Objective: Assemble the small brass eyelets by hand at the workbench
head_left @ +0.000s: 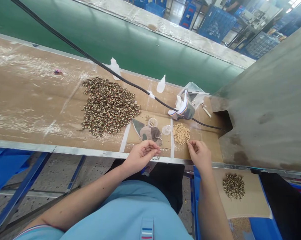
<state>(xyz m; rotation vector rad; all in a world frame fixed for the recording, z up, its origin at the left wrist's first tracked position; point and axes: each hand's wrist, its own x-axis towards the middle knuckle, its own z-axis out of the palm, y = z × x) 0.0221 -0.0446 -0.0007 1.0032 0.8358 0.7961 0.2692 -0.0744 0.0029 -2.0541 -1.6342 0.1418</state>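
Note:
My left hand (pixel 143 152) is held over the table's front edge, thumb and fingertips pressed together. Whatever it may be pinching is too small to make out. Just beyond it lies a camouflage cloth (pixel 151 132) with a small clear cup (pixel 152 122) at its far edge. At the near right side of a pile of small tan bead-like pieces (pixel 181 133), my right hand (pixel 199 154) has its thumb and forefinger closed together; its fingertips hide what is between them. Left of that pile is a small clear round container (pixel 166 129).
A large heap of small dark-and-gold pieces (pixel 109 105) covers the table's middle left. Two white squeeze bottles (pixel 115 69) stand at the back. A black cable (pixel 130 82) crosses above the table near a clear tray (pixel 199 96) and bunched camouflage cloth (pixel 186 110). A metal panel (pixel 267 110) bounds the right.

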